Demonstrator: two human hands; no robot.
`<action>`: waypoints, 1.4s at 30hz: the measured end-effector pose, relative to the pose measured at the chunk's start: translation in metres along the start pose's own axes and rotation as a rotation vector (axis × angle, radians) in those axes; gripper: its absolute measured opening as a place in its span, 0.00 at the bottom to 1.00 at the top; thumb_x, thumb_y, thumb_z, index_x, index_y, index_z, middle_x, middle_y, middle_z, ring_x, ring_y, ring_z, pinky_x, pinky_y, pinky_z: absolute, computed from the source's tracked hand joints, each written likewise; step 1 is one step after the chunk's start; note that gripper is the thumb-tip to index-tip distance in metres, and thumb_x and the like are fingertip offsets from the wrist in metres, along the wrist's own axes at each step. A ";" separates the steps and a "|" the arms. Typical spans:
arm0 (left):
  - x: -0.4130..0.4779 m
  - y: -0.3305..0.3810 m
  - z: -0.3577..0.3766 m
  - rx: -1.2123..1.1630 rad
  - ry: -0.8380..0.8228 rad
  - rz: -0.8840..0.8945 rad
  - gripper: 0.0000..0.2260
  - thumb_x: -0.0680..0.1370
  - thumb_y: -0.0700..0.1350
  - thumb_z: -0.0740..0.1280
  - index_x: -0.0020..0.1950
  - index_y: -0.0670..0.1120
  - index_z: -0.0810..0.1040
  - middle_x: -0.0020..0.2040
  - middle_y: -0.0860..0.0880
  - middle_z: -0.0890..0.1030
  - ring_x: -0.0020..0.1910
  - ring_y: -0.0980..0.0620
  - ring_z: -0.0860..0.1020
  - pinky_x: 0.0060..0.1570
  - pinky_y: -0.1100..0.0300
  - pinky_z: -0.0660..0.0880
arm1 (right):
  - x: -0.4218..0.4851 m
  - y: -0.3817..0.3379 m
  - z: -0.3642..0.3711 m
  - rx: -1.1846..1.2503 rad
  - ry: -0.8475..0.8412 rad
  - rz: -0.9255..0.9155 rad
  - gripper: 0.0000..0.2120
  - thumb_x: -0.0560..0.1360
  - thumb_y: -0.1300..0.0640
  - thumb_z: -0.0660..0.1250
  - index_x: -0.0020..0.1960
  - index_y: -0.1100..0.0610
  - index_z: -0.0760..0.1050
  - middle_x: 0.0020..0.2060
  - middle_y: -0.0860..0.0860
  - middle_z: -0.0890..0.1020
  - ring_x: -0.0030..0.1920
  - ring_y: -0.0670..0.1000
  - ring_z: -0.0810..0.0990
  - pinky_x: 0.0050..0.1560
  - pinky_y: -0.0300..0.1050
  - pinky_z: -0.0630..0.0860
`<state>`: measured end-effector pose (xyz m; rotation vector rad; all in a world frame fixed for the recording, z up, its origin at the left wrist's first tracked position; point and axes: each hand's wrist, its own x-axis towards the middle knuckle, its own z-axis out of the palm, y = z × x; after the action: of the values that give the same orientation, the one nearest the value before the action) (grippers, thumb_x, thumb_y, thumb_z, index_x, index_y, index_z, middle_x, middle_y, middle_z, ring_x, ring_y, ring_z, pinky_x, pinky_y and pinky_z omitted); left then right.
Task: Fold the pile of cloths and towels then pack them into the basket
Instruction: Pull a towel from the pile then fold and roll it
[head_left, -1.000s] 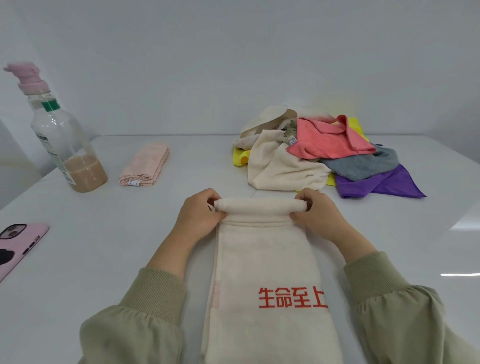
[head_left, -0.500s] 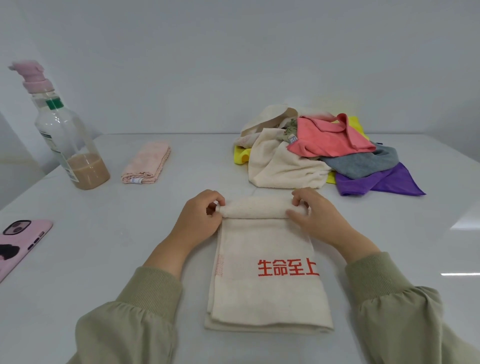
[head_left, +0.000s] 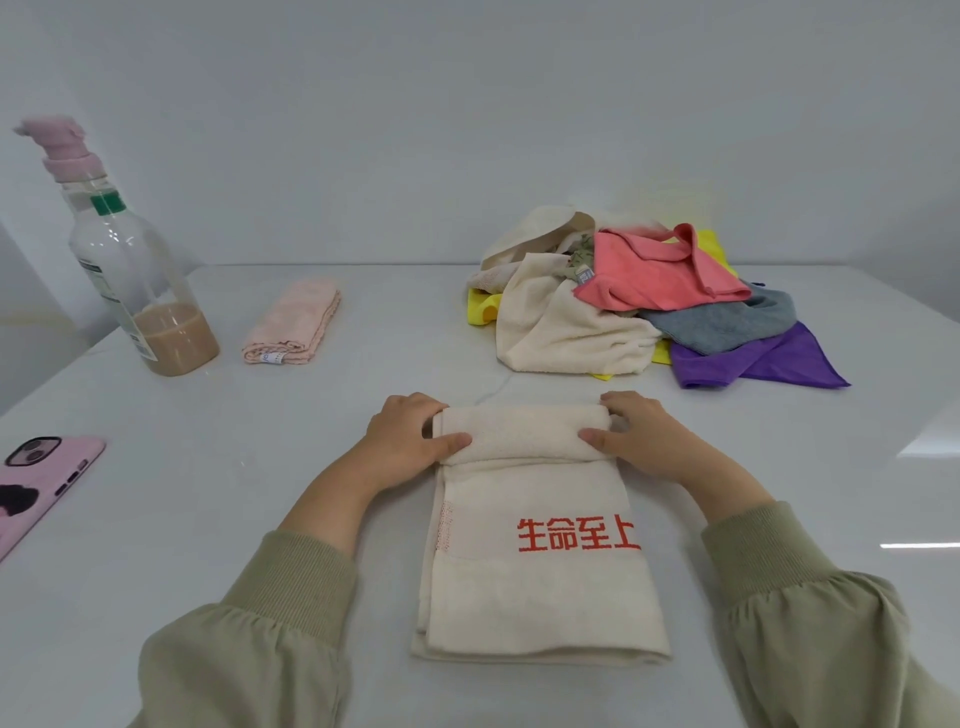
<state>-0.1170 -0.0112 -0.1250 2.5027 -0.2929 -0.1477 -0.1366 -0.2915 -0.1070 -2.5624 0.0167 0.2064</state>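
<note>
The left hand (head_left: 410, 441) and right hand (head_left: 647, 441), fingers curled, grip the rolled far edge of the cream towel (head_left: 540, 587) on the table (head_left: 249, 509).

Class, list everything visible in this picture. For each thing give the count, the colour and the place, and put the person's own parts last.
cream towel: 1, cream with red characters, table centre, far end rolled up
cloth pile: 1 heap, cream, coral, grey, purple and yellow, far right of table
pink towel: 1, pale pink, folded, far side, left of centre
bottle: 1, clear with pink pump, beige liquid at bottom, far left
phone: 1, pink case, left edge of table
table: 1, white, under everything
sleeves: 2, olive green, bottom corners
left hand: 1, grips the roll's left end
right hand: 1, grips the roll's right end
</note>
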 end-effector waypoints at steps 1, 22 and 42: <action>0.000 0.000 -0.001 -0.030 -0.005 -0.004 0.15 0.74 0.58 0.69 0.57 0.52 0.76 0.55 0.53 0.75 0.57 0.50 0.72 0.58 0.51 0.71 | 0.000 0.001 0.000 0.038 -0.008 -0.001 0.29 0.75 0.46 0.67 0.72 0.57 0.64 0.67 0.52 0.68 0.67 0.52 0.65 0.65 0.46 0.63; -0.009 -0.001 0.004 0.061 0.290 0.423 0.15 0.65 0.28 0.64 0.42 0.46 0.77 0.50 0.55 0.77 0.51 0.54 0.71 0.49 0.67 0.68 | -0.004 0.003 0.007 -0.105 0.262 -0.413 0.17 0.64 0.67 0.72 0.40 0.50 0.67 0.45 0.49 0.74 0.50 0.54 0.71 0.47 0.38 0.67; -0.022 0.004 -0.010 -0.213 -0.045 0.041 0.08 0.74 0.50 0.72 0.47 0.52 0.75 0.45 0.55 0.78 0.43 0.59 0.76 0.39 0.67 0.70 | -0.015 0.012 -0.004 0.296 -0.046 -0.110 0.13 0.72 0.56 0.72 0.53 0.56 0.74 0.47 0.48 0.80 0.45 0.45 0.78 0.44 0.35 0.73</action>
<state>-0.1372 -0.0031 -0.1135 2.2828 -0.3295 -0.2078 -0.1519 -0.3041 -0.1077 -2.2559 -0.1038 0.2040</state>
